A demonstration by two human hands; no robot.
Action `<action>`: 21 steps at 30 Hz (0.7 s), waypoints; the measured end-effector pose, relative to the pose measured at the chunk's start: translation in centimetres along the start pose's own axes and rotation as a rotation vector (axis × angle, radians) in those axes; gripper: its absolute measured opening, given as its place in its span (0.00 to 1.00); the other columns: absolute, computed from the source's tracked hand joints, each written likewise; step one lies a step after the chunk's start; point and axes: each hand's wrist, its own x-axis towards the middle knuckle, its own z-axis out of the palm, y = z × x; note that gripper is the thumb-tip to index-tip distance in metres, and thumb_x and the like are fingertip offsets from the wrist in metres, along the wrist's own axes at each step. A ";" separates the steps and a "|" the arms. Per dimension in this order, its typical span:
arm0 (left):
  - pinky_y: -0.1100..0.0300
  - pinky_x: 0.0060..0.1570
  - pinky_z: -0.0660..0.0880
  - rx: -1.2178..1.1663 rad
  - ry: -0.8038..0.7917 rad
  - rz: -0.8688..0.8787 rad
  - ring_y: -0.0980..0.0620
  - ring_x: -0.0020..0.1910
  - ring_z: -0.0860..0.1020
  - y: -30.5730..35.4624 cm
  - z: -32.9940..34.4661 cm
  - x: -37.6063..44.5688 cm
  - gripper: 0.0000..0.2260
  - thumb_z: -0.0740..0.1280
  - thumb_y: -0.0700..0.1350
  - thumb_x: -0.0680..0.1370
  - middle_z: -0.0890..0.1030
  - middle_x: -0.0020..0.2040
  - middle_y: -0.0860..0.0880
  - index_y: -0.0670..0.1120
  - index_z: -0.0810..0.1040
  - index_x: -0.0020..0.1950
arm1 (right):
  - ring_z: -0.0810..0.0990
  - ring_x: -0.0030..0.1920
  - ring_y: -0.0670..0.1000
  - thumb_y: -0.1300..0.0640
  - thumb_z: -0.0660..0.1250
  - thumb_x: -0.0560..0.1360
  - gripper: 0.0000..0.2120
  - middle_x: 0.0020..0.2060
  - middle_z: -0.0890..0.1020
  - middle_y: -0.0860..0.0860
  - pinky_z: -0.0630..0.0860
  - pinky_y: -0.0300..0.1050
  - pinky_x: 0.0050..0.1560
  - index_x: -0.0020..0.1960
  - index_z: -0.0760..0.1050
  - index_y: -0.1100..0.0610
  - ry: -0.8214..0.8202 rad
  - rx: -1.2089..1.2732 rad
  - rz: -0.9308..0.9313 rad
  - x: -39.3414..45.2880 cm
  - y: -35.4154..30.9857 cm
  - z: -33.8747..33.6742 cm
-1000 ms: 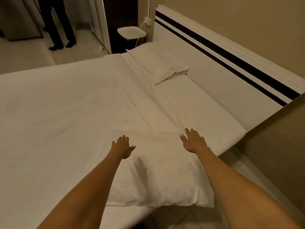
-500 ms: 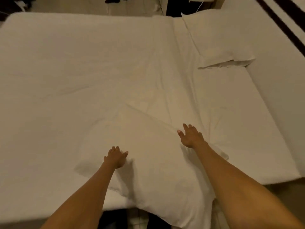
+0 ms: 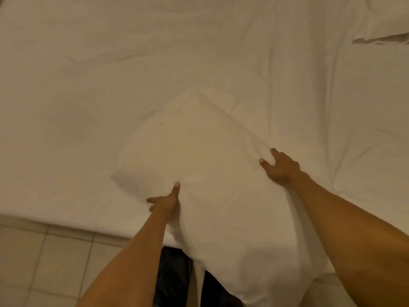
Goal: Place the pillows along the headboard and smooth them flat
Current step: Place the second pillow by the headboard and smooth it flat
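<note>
A white pillow (image 3: 205, 173) lies slantwise on the white bed sheet (image 3: 88, 96), its near end hanging over the bed's edge. My left hand (image 3: 164, 201) grips the pillow's left side, thumb on top and fingers tucked under. My right hand (image 3: 280, 166) holds the pillow's right edge, thumb on top and fingers curled over the side. A second white pillow (image 3: 385, 25) shows only as a corner at the top right. The headboard is out of view.
Pale floor tiles (image 3: 44, 262) lie below the bed's near edge at the lower left. My dark trouser legs (image 3: 172, 278) stand against the bed under the pillow's overhang. The sheet has creases running right of the pillow.
The view has tilted down and closer to the bed. Both hands went from lying flat on the pillow to gripping its sides, and its left end has bunched up.
</note>
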 end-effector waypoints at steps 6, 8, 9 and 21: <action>0.41 0.73 0.62 -0.263 -0.094 -0.038 0.39 0.74 0.62 -1.2 -1.1 2.1 0.61 0.77 0.64 0.60 0.61 0.77 0.41 0.41 0.46 0.79 | 0.67 0.72 0.60 0.30 0.59 0.72 0.42 0.73 0.67 0.55 0.64 0.55 0.71 0.76 0.58 0.56 -0.014 0.107 0.054 1.5 -0.1 -0.6; 0.42 0.72 0.64 -0.229 -0.176 -0.036 0.40 0.74 0.63 -1.2 -2.1 2.0 0.57 0.76 0.66 0.60 0.63 0.76 0.42 0.41 0.53 0.78 | 0.76 0.62 0.59 0.33 0.65 0.70 0.35 0.63 0.77 0.56 0.72 0.51 0.61 0.66 0.72 0.59 -0.031 0.129 0.058 1.7 -0.5 -1.6; 0.43 0.71 0.66 -0.222 -0.217 -0.035 0.41 0.73 0.64 -1.4 -2.7 1.9 0.55 0.75 0.66 0.61 0.63 0.76 0.43 0.41 0.55 0.77 | 0.78 0.54 0.58 0.35 0.67 0.70 0.30 0.56 0.80 0.56 0.74 0.47 0.52 0.56 0.76 0.60 -0.034 0.152 0.047 1.8 -0.6 -2.0; 0.45 0.63 0.73 -0.349 -0.511 0.071 0.47 0.54 0.78 -1.7 -4.3 -1.9 0.23 0.72 0.57 0.72 0.81 0.54 0.47 0.46 0.75 0.62 | 0.73 0.65 0.60 0.47 0.64 0.77 0.22 0.66 0.76 0.56 0.69 0.49 0.63 0.66 0.72 0.57 0.043 0.212 -0.015 -1.8 0.5 -3.8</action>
